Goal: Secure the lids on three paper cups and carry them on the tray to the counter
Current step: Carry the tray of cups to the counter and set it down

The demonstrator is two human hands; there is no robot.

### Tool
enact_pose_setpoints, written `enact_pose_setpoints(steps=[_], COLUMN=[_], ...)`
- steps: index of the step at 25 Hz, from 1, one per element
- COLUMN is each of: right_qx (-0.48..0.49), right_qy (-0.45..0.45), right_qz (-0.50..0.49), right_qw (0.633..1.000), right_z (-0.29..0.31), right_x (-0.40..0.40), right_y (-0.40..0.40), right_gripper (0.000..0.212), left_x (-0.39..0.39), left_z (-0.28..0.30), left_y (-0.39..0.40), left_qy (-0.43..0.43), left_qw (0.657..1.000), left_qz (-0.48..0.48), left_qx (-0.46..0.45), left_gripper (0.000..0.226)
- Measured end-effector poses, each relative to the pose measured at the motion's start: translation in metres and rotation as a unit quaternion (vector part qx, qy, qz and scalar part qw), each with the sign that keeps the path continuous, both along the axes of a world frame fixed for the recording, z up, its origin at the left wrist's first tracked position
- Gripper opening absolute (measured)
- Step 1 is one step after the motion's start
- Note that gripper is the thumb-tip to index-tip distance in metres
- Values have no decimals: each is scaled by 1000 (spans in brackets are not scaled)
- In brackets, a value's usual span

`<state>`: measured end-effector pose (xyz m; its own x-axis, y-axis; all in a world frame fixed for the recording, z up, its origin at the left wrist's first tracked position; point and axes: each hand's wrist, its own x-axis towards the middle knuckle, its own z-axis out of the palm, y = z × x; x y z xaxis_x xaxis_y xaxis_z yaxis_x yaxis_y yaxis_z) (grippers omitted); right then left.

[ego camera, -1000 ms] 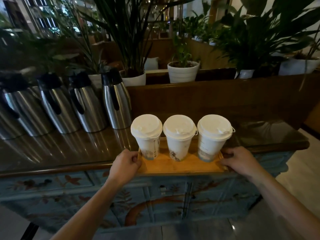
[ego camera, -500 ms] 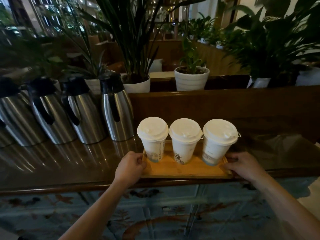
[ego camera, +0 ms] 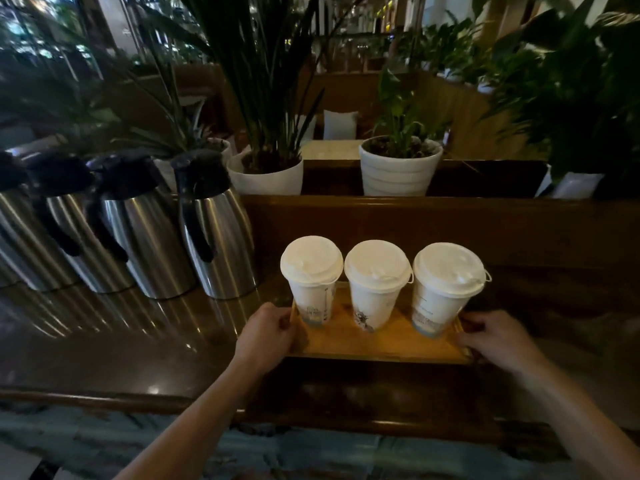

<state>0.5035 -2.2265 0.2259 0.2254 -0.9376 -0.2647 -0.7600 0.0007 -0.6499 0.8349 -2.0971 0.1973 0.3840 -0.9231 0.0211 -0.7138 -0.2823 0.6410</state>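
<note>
The left hand (ego camera: 265, 336) has its fingers curled over the left end of the tray (ego camera: 377, 346), thumb on the rim, clamped on the wood; the right hand (ego camera: 498, 342) grips the right end the same way, fingers (ego camera: 467, 322) wrapped on the edge, though how far they reach underneath cannot be told. Between them the tray lies flat with three cups in a row, the left cup (ego camera: 313, 282), the middle cup (ego camera: 375, 285) and the right cup (ego camera: 446, 289), each upright with a white lid that looks seated all round; neighbouring lids nearly touch. A second ago the tray hung at the front edge of the counter (ego camera: 138, 351), half a second ago it was partly over it, and now it sits well inside, with dark wood showing in front of it and the row of steel jugs (ego camera: 214, 233) just to its left. Whether its base already rests on the top or hovers just above is hard to say. That puts the task close to done: the lids seem on, the carry appears finished, and what seems left is to lower the tray fully and let go without jolting the tall, tippy cups
</note>
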Motion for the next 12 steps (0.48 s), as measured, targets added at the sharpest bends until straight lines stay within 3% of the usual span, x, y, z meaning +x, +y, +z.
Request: enact_pose_setpoints(steps=[9, 12], right_qx=[17, 7], right_qy=[-27, -30], right_qz=[-3, 17], right_qw=[999, 999], right_z=[-14, -17], right_x=[-17, -19], right_y=[-64, -78], right_gripper=[48, 31], left_x=[-18, -22], left_z=[-8, -12], left_y=[-56, -68], left_qy=[-5, -7], left_qw=[1000, 999], left_qz=[9, 26], left_qx=[20, 24], left_gripper=[16, 16])
